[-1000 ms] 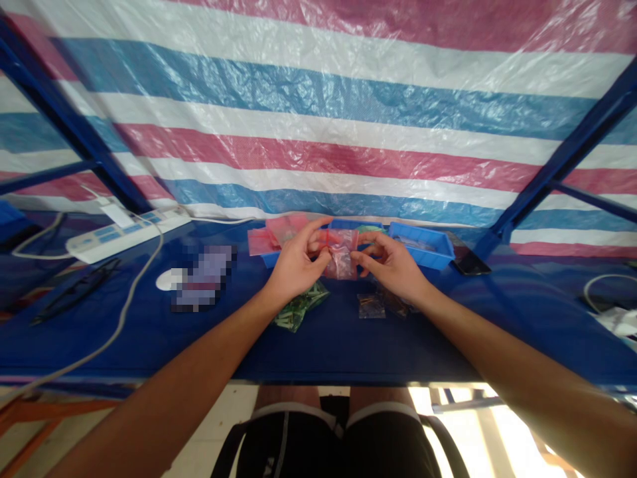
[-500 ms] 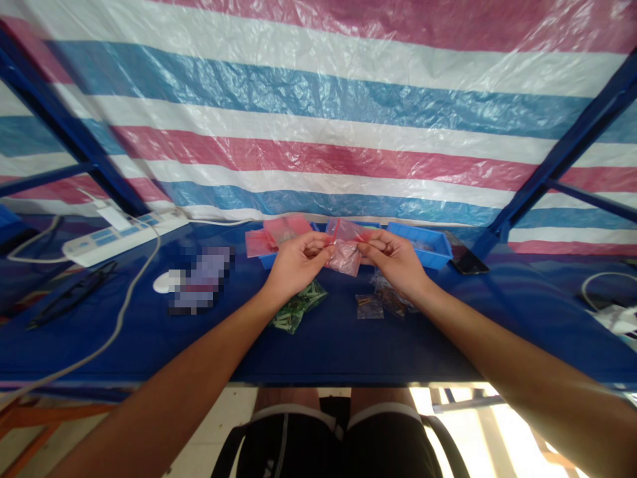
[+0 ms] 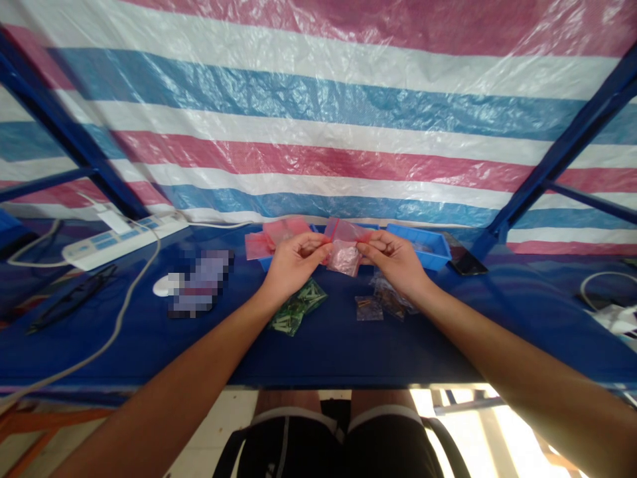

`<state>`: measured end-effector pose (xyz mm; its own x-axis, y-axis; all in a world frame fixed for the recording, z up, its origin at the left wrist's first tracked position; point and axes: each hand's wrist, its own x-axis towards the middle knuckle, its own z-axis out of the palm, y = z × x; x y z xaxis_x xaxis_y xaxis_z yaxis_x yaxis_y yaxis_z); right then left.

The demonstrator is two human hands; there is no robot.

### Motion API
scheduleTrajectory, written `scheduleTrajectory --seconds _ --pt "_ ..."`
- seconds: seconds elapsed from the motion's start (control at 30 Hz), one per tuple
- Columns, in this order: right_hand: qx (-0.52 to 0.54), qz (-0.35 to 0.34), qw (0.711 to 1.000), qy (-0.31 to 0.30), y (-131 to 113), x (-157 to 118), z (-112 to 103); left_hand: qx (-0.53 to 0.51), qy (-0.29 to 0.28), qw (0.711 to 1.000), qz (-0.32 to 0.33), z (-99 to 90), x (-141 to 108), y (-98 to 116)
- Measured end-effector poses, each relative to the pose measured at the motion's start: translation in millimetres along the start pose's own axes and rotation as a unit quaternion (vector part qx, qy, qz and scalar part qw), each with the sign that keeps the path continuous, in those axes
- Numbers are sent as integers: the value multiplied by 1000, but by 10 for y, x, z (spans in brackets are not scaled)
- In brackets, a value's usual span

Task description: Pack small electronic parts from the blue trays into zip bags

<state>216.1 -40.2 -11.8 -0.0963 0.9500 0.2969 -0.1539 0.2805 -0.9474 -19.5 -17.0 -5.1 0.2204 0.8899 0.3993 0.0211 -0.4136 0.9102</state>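
A small pink-tinted plastic bag is stretched between my two hands above the blue table. My left hand pinches its left side, and my right hand pinches its right side. Small contents inside the bag are too blurred to make out. Green bags with pale slim pieces lie below my left hand. Near my right hand are clear little bags holding brownish pieces. Behind my left hand, pink bags rest on a blue bin, partly hidden. Another blue bin stands behind my right hand.
On the left of the blue table are a white power strip with a cable, dark glasses, a white round object and a pixelated item. A dark phone lies right of the bins. Striped sheeting hangs behind.
The pink bag has turned slightly between my fingers and its lower part looks brighter. Both hands keep their pinch in nearly the same place.
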Motion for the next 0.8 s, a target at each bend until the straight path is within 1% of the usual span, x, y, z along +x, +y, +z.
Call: scheduleTrajectory --seconds 0.13,0.23,0.3,0.4,0.47,0.53,0.6,0.67,0.8 --pt "24 20 999 -40 -7 -20 2 -14 -39 999 -12 6 -9 -18" --pt "36 27 998 -55 -35 -36 24 -24 -62 998 -11 9 -11 -16" --pt "30 21 998 -55 -55 -40 46 -27 -53 998 -16 10 -7 -13" --pt "7 8 999 -36 -66 -26 63 -45 -41 998 -24 17 -1 -16" --pt "1 3 1000 -17 -61 -11 53 -56 -44 997 -22 27 -5 -18" --pt "-2 6 1000 -8 -54 -1 29 -63 -60 996 -25 39 -17 -10" --pt "-17 14 1000 -19 -49 -2 6 -63 -80 994 -28 50 -31 4" --pt "-33 22 999 -37 -45 -13 -2 -56 -88 994 -28 55 -35 13" --pt "-27 25 996 -79 -33 -44 21 -37 -65 997 -17 44 -13 0"
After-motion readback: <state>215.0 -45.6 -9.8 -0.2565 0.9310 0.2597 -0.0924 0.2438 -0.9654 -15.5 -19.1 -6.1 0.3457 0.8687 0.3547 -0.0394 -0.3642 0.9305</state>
